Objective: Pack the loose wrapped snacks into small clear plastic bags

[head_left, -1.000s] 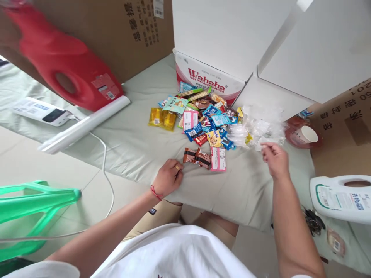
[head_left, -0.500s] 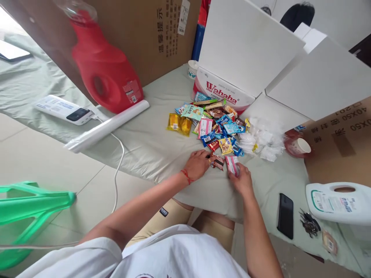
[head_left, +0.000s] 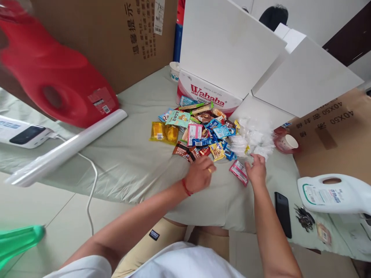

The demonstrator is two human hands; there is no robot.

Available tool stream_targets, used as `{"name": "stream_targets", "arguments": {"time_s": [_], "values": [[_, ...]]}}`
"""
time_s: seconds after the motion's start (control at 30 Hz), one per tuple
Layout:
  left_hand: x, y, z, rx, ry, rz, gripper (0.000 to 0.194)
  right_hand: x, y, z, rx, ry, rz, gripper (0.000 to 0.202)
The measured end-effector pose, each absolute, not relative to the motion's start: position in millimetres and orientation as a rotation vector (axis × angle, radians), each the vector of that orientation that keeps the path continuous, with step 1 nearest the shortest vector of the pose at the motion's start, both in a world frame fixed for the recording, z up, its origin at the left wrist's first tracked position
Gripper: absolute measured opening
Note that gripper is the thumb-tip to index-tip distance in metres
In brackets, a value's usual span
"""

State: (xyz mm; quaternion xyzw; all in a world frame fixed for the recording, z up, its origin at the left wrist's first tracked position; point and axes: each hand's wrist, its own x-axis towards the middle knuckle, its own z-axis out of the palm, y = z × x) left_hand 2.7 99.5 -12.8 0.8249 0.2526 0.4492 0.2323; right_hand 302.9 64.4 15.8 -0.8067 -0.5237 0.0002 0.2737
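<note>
My left hand (head_left: 199,175), a red string on its wrist, hovers over the cloth just below the snack pile. Its fingers are curled in, with nothing visible in them. Brown snack packets (head_left: 185,150) lie just above it, beside a yellow cookie packet (head_left: 217,151). My right hand (head_left: 256,170) has its thumb and forefinger apart, at the lower edge of a heap of clear plastic bags (head_left: 256,135). Left of that hand, a pink-and-white packet (head_left: 239,172) lies flat on the cloth, apart from the pile.
Behind the snacks stands a Wahaha carton (head_left: 207,92) with raised white flaps. To the left are a red jug (head_left: 63,85), a plastic roll (head_left: 69,146) and a power bank (head_left: 26,131). Rightward are a paper cup (head_left: 290,142), phone (head_left: 282,214), keys (head_left: 304,218) and white jug (head_left: 324,195).
The brown packet under my left hand has joined the pile's lower left, and that hand has drawn back. My right hand has let go of the pink packet and moved to the plastic bags.
</note>
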Motion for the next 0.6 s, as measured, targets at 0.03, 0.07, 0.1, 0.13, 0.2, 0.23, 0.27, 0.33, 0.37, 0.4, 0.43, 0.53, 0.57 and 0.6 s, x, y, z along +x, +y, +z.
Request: {"name": "stream_targets", "arguments": {"time_s": [0.03,0.07,0.1,0.13,0.2,0.23,0.27,0.33,0.37,0.4,0.43,0.53,0.57,0.6], "values": [[12.9,96.9,-13.9,2.229,0.521,1.138,0.020,303.2,73.3,20.1,-2.180,-1.415,0.009,0.031],[21.9,95.9,-16.1,2.153,0.400,1.049,0.020,304.5,79.5,25.0,-2.188,-1.420,0.013,0.025],[29.3,96.5,-19.1,2.046,0.337,0.977,0.020,306.7,82.8,30.8,-2.179,-1.406,0.018,0.021],[34.9,98.6,-22.6,1.921,0.318,0.911,0.019,309.2,82.9,37.5,-2.145,-1.361,0.048,0.021],[40.7,106.0,-29.5,1.654,0.346,0.769,0.015,311.6,75.8,51.7,-2.004,-1.191,0.274,0.028],[41.3,110.6,-32.0,1.526,0.364,0.693,0.013,309.7,70.1,57.8,-1.907,-1.080,0.452,0.033],[41.0,115.1,-33.7,1.402,0.376,0.625,0.016,305.0,64.3,62.1,-1.806,-0.969,0.631,0.038],[38.5,122.8,-34.2,1.169,0.391,0.557,0.034,286.3,54.8,63.0,-1.654,-0.814,0.873,0.046],[36.9,125.4,-33.2,1.066,0.397,0.556,0.042,273.2,51.6,59.2,-1.609,-0.778,0.910,0.048],[35.3,127.1,-31.7,0.984,0.401,0.566,0.048,258.4,49.3,52.9,-1.577,-0.766,0.902,0.047],[33.9,128.1,-30.0,0.923,0.404,0.580,0.053,243.0,47.4,44.7,-1.556,-0.782,0.868,0.046],[31.5,128.3,-26.5,0.849,0.403,0.601,0.060,201.1,42.3,16.8,-1.601,-1.032,0.723,0.035],[31.5,128.2,-26.4,0.842,0.409,0.613,0.060,190.7,40.4,8.7,-1.635,-1.159,0.661,0.032],[31.7,128.3,-26.8,0.835,0.421,0.633,0.061,182.7,38.5,1.8,-1.663,-1.273,0.599,0.029]]}}
